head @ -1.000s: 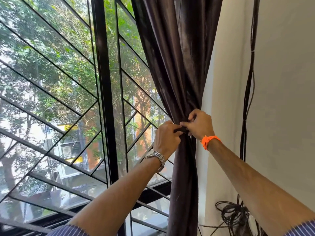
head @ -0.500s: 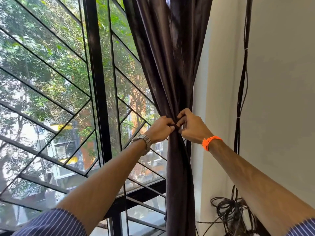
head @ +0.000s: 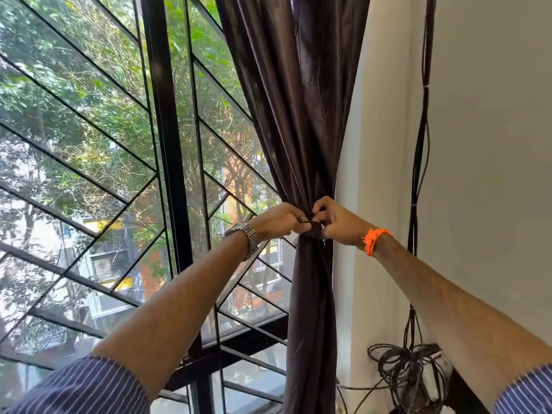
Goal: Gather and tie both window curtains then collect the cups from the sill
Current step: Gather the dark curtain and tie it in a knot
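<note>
A dark brown curtain (head: pixel 301 115) hangs gathered into a bunch at the right edge of the window, next to the wall. A dark tie band (head: pixel 314 229) wraps the bunch at its waist. My left hand (head: pixel 279 219) pinches the band from the left, a metal watch on its wrist. My right hand (head: pixel 337 222), with an orange thread on its wrist, pinches the band from the right. Fingertips of both hands meet on the knot. No cups or sill show in this view.
A black window frame (head: pixel 167 174) with slanted bars fills the left side, trees and buildings behind it. Black cables (head: pixel 418 174) run down the white wall to a tangled coil (head: pixel 409 372) at the lower right.
Both hands stay on the tie at the curtain's waist, fingers working closer on the knot. The view has shifted right and a little down, so the curtain sits more to the centre.
</note>
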Available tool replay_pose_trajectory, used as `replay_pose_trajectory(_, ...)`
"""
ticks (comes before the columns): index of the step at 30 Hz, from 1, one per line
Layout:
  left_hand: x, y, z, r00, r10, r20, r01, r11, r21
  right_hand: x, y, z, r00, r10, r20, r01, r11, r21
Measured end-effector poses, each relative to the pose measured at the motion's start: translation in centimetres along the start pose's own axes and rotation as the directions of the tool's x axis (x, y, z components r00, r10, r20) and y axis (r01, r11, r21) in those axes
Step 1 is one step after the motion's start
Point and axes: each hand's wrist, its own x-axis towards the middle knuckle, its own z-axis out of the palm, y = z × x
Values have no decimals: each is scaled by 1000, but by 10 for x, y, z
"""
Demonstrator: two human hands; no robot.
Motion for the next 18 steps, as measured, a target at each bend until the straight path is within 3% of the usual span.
replay_pose_trajectory(6, -1, -3, -7, 997, 71, -6, -70, 993, 92, -3, -1, -7, 998, -57, 41, 52, 993, 109)
replay_pose_trajectory(9, 1, -8, -3, 991, 99, -85, -85, 985, 150, -6, 3, 4, 968, -170, -183, 148, 981, -126)
replay_pose_trajectory(12, 5, -14, -4, 994, 70, -83, -62, 994, 94, -10, 8, 12, 781, -413, -468, 263, 898, -353)
replay_pose_trajectory(14, 5, -15, -6, 998, 50, -47, -48, 998, 41, -11, 8, 12, 688, -589, -424, 308, 765, -565)
replay_pose_trajectory(16, 6, -14, -7, 998, 58, -27, -57, 998, 38, -12, 9, 15, 660, -701, -272, 318, 588, -744)
replay_pose_trajectory(18, 5, -14, -7, 996, 88, -11, -88, 996, 23, -12, 11, 18, 643, -736, -212, 320, 510, -799)
